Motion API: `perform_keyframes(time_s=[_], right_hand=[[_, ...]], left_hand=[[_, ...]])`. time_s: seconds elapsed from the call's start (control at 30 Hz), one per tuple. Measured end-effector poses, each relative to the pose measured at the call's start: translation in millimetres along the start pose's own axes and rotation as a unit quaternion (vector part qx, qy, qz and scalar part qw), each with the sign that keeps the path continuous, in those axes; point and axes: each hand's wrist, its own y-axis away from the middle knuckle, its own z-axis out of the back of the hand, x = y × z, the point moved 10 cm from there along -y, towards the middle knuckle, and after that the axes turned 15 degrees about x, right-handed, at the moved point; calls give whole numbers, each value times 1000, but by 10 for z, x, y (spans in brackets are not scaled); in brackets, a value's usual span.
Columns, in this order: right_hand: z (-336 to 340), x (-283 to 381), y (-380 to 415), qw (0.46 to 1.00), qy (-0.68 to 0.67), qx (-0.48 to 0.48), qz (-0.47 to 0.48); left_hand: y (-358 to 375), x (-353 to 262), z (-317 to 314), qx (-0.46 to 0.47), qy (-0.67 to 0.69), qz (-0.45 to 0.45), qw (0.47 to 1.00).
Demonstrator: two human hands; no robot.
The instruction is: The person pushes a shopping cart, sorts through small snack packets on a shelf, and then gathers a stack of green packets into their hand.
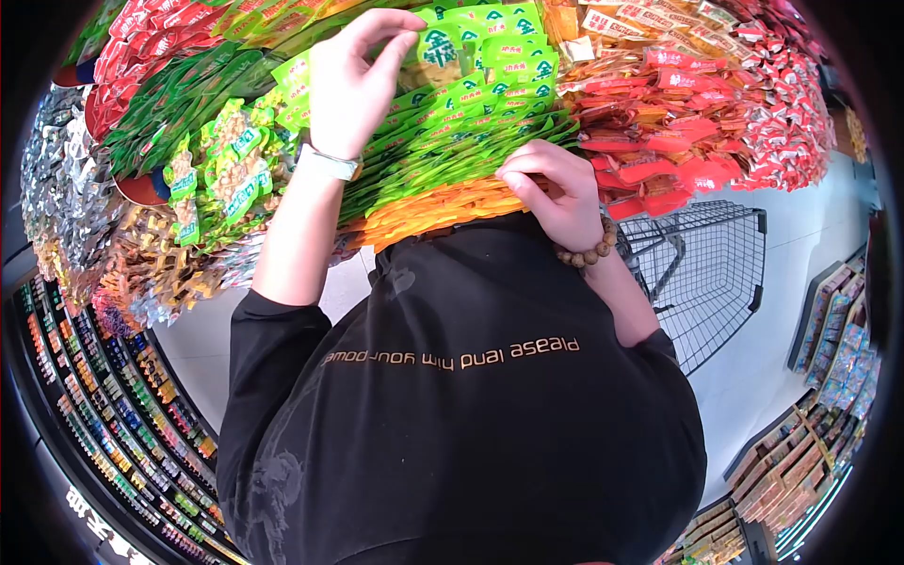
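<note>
My left hand (358, 80), with a watch on the wrist, reaches over a wide pile of snack packets. Its thumb and fingertips bend in a loose pinch at the left edge of a green snack packet (439, 55) with large characters. Nearer to me, my right hand (560, 188) wears a brown bead bracelet (593, 252). Its thumb and index finger curl close together above the front edge of the stacked packets; anything between them is too small to make out. Rows of green packets (443, 137) lie between both hands, with orange packet edges (433, 205) along the front.
Red packets (669, 132) fill the right side of the display. Clear-windowed green packets (235, 169) and silver ones (71, 179) lie left. A wire shopping cart (711, 278) stands at my right. Stocked shelves (122, 414) curve along the lower left.
</note>
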Motion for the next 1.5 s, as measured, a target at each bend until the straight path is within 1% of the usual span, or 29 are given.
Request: perform_keyframes(time_s=[0.1,0.13,0.23,0.27,0.3,0.33,0.37,0.43,0.47,0.5,0.57,0.6,0.7,0.73,0.77,0.87,0.97,1.0,1.1,1.13,1.23,1.33,1.37,1.4,1.5], right_hand=[[6,11,-10,1000,0,-4,0],[13,12,-17,1000,-1,-7,-2],[78,34,32,998,44,-32,36],[110,38,33,997,-13,-60,44],[112,70,19,992,-71,-86,51],[127,90,12,984,-129,-109,58],[80,90,-24,977,-190,-77,54],[-23,108,-71,950,-307,-13,45],[-136,23,-53,917,-398,-2,5],[-272,-12,-43,877,-478,41,-23],[-513,-29,27,771,-621,123,-78],[-521,50,11,774,-614,148,-39],[-521,-75,84,777,-607,128,-108],[-477,-72,77,781,-609,107,-82],[-459,-100,80,783,-608,99,-85],[-410,-129,91,785,-607,81,-88],[-349,-88,124,791,-603,71,-79],[-327,-93,160,795,-598,66,-76],[-288,-102,249,802,-592,57,-64],[-282,-99,278,803,-591,54,-59],[-227,-80,356,820,-569,40,-52],[-159,-53,464,833,-550,42,-37],[-130,-56,506,831,-554,33,-29],[-105,-65,553,830,-558,23,-19],[-53,-158,674,823,-568,-1,-12]], left_hand=[[11,58,173,-23,7,-6,1000],[49,-132,170,-30,-46,-24,998],[297,-470,317,-122,-48,-131,983],[415,-626,359,-145,-41,-163,975],[501,-651,397,-162,-3,-192,968],[545,-711,400,-161,39,-197,966],[593,-809,393,-161,80,-201,963],[553,-721,148,-48,135,-49,988],[549,-689,-35,1,78,-39,996],[537,-662,-292,91,90,6,992],[482,-688,-581,162,13,-103,981],[420,-650,-569,140,-13,-115,983],[185,-523,-480,81,-104,-146,981],[84,-530,-486,58,-173,-181,966],[-2,-542,-507,34,-242,-216,945],[-196,-277,-750,88,-336,-210,914],[-182,-281,-687,86,-296,-221,925],[-154,-347,-646,60,-298,-232,924],[-186,-280,-696,110,-294,-181,932],[-177,-307,-710,96,-304,-210,924],[-241,-269,-735,95,-278,-185,938],[-252,-297,-763,100,-307,-182,929],[-252,-284,-773,103,-319,-183,924],[-259,-213,-776,109,-318,-161,928],[-180,-265,-729,108,-293,-170,935]])
